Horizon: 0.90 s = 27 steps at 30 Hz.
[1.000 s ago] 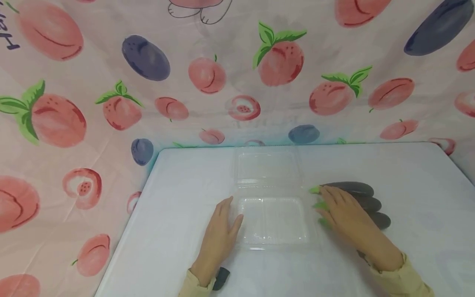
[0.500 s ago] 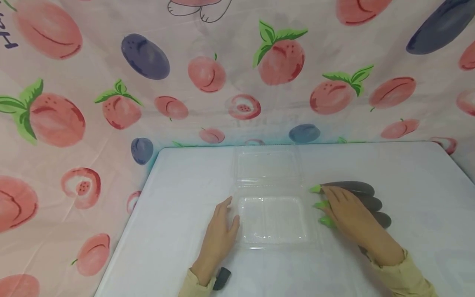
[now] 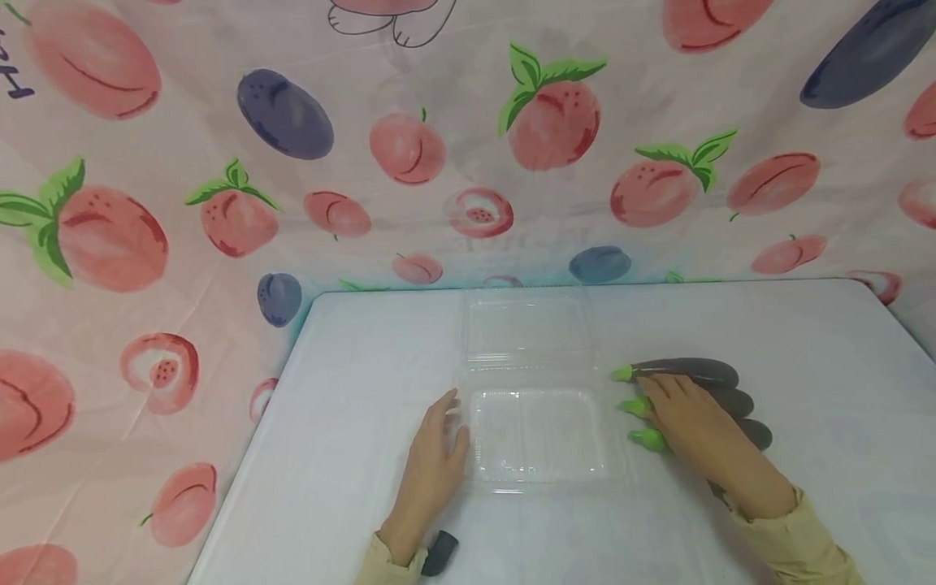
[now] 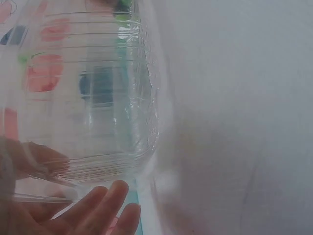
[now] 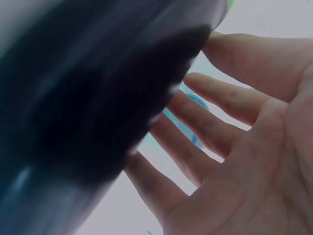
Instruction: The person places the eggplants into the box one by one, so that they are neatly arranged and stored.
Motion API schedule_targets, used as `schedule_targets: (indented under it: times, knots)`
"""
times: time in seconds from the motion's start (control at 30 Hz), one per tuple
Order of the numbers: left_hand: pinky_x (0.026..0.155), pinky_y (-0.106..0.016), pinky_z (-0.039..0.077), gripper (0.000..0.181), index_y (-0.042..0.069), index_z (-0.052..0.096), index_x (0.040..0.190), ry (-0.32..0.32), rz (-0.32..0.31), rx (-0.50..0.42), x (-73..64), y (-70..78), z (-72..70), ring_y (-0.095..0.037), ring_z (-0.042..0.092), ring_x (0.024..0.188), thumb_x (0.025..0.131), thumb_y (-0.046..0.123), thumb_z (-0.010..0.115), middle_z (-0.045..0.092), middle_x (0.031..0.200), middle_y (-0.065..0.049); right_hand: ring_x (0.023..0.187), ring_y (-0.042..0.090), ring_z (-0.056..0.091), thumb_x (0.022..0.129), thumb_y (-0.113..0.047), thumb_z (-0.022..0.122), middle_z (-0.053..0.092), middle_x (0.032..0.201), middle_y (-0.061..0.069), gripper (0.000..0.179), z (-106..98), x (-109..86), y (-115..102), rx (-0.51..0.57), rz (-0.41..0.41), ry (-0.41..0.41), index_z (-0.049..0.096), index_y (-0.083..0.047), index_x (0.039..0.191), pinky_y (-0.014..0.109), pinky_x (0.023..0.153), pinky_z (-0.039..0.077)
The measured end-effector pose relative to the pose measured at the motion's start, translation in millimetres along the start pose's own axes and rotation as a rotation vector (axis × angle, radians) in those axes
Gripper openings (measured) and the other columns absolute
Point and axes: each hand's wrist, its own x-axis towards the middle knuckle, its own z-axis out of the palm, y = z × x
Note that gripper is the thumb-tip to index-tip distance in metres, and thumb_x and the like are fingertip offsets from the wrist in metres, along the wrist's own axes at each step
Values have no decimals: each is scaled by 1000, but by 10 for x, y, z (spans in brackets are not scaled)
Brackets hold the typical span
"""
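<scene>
A clear plastic clamshell container (image 3: 539, 393) lies open in the middle of the table, its lid (image 3: 528, 329) folded back toward the wall. Close along its left side is my left hand (image 3: 430, 471), fingers extended and thumb apart. The left wrist view shows these fingers (image 4: 105, 208) beside the ribbed container wall. Three dark eggplants with green caps lie side by side to the right: a far one (image 3: 698, 370), a middle one (image 3: 737, 401) and a near one (image 3: 756, 433). My right hand (image 3: 691, 422) lies over them, partly hiding the nearer two. In the right wrist view its lightly bent fingers (image 5: 195, 129) reach an eggplant (image 5: 107, 93).
The white table (image 3: 329, 390) meets a fruit-printed cloth (image 3: 409, 73) along its back edge, and the cloth also hangs at the left. A black device (image 3: 440, 554) sits at my left wrist.
My right hand has drawn back slightly toward me across the eggplants, uncovering more of the green caps. The left thumb has eased a little away from the container. The eggplants stay nearly in place.
</scene>
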Motion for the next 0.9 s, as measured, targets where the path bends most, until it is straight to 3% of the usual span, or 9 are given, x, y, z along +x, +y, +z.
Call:
schedule_targets:
  times: [0.13, 0.43, 0.9]
  knots:
    - [99, -47, 51, 49, 10, 41, 148, 2, -2, -35, -6, -5, -5, -28, 59, 120, 100, 13, 52, 57, 136, -9, 111, 41, 56, 89, -9, 70, 59, 116, 23, 40, -8, 16, 0, 5, 16, -36, 56, 7, 123, 55, 99, 48]
    - [100, -46, 51, 49, 10, 42, 147, 4, -1, -77, -3, -19, -6, -28, 60, 119, 99, 10, 52, 59, 135, -10, 98, 36, 59, 88, -1, 66, 62, 103, 17, 26, 20, 21, 34, 0, -2, -19, 61, 2, 114, 54, 89, 52]
    - [99, -44, 52, 48, 11, 42, 147, 2, 2, -68, 9, -21, 1, -26, 60, 119, 100, 12, 52, 59, 135, -8, 94, 32, 59, 85, 1, 70, 63, 98, 11, 29, -30, 48, 37, -6, 28, -70, 65, -2, 113, 52, 83, 54]
